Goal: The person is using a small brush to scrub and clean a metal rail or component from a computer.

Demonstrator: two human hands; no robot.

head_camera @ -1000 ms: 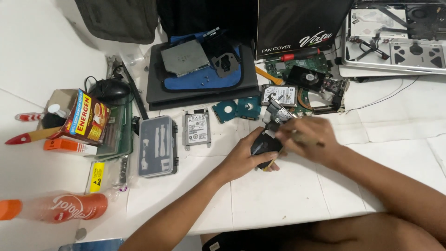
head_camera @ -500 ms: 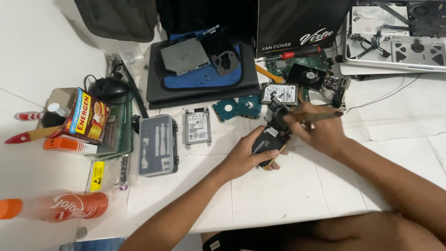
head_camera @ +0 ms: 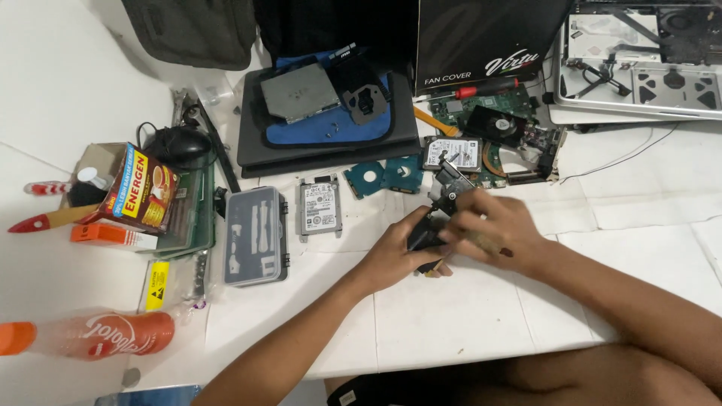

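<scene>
Fingers of left hand curl around small black part, knuckles up, held low over white tiled table. Right hand arches over it, fingertips pinching its top. Part: matte, angular, hinged-looking. Bare metal hard drive lies flat nearby.
</scene>
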